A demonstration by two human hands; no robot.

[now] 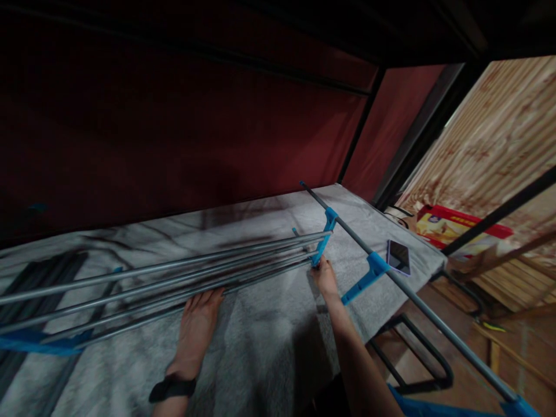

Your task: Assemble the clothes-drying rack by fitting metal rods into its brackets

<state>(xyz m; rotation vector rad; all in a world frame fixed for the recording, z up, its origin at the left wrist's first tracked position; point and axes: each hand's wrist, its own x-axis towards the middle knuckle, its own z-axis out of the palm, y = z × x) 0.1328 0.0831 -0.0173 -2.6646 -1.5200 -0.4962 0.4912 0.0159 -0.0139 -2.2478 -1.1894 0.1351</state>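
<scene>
- Folded drying rack [243,262] of grey metal rods and blue plastic brackets lies flat on the grey marbled fleece cover of a bed [269,347], rods running left to right.
- One long outer rail [417,301] swings out past the bed edge, over the floor.
- Left hand [197,327]: palm down, fingers spread flat on the near rods, grip wide open, nothing clasped. Black wristband [171,388] on that wrist.
- Right hand [325,278]: grip closed on the lower end of the blue end bracket [324,243] where the rods terminate.
- Handling, my read: light, stiff along the rods, floppy at the hinges; smooth tubes likely slip in the hand. Best hold is at the brackets or a rail close to a joint, not mid-rod.
- Dark smartphone [398,256] lies on the bed just beside the rail; red and yellow carton [460,229] sits beyond the bed.
</scene>
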